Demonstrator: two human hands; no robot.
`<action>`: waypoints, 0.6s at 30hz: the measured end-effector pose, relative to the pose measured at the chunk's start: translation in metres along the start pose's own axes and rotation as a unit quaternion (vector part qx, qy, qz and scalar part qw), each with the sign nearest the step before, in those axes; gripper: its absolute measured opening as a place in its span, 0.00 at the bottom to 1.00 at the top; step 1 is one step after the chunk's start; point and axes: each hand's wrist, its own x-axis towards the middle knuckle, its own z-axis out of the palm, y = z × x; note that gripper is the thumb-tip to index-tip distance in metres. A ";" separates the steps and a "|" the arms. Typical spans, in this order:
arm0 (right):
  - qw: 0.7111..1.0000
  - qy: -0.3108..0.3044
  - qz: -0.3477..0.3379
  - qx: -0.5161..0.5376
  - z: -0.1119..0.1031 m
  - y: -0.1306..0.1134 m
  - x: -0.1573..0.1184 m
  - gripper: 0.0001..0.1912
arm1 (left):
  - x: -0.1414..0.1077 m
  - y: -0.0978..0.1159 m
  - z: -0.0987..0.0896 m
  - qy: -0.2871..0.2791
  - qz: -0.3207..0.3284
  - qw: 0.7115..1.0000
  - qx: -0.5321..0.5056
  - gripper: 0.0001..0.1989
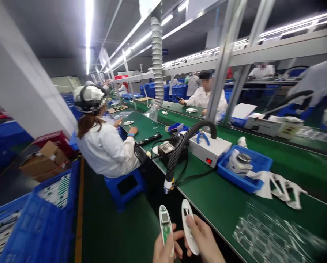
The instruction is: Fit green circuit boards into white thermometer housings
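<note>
- The left hand (163, 249), at the near edge of the view, pinches an open white device casing (165, 227) upright in a narrow grip. A green circuit board and a small grey display sit inside the casing.
- The right hand (203, 239), just beside it, holds a curved white plastic shell (189, 229) in an equally narrow grip, with two small dark slots near its upper end.
- The casing and shell are held up side by side, apart and not joined (they appear to be two halves of one device, though that is only a judgement).
- To the right, a green workbench (221, 208) runs from near to far. Nearest the hands lies a clear plastic bag (275, 233).
- Farther along the bench are white plastic pieces (285, 191) and a blue tray (243, 170) holding a white object.
- Beyond the tray stands a white box (209, 149) with a red light and blue-handled pliers (203, 138) on top. A black ribbed hose (180, 155) curves from it, ending in a metal nozzle (168, 186) near the bench edge.
- To the far left, a co-worker (105, 146) in a white coat and cap sits on a blue stool (125, 186) at the bench.
- At near left stands a blue crate (34, 226) packed with parts.
</note>
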 end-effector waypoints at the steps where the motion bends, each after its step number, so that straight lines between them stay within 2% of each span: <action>1: 1.000 -0.020 0.004 0.002 0.019 0.006 0.016 0.28 | 0.008 0.010 -0.013 0.008 0.015 1.000 -0.004 0.31; 4: 0.999 -0.049 0.019 0.016 0.066 0.021 0.054 0.31 | 0.029 0.040 -0.047 0.032 0.056 0.998 -0.004 0.24; 7: 0.998 -0.046 0.040 0.027 0.083 0.032 0.068 0.32 | 0.045 0.055 -0.060 0.049 0.053 0.997 -0.007 0.25; 9: 0.998 -0.035 0.052 0.032 0.078 0.036 0.067 0.32 | 0.053 0.054 -0.053 0.041 0.033 0.999 -0.005 0.28; 14: 0.996 -0.019 0.065 0.052 0.059 0.037 0.053 0.31 | 0.063 0.044 -0.016 -0.003 -0.004 1.000 -0.009 0.30; 16: 0.996 -0.018 0.068 0.058 0.061 0.036 0.053 0.30 | 0.065 0.045 -0.012 0.001 0.006 1.000 -0.022 0.29; 18: 0.995 -0.017 0.072 0.062 0.067 0.036 0.054 0.30 | 0.065 0.048 -0.016 0.021 0.018 0.999 -0.032 0.29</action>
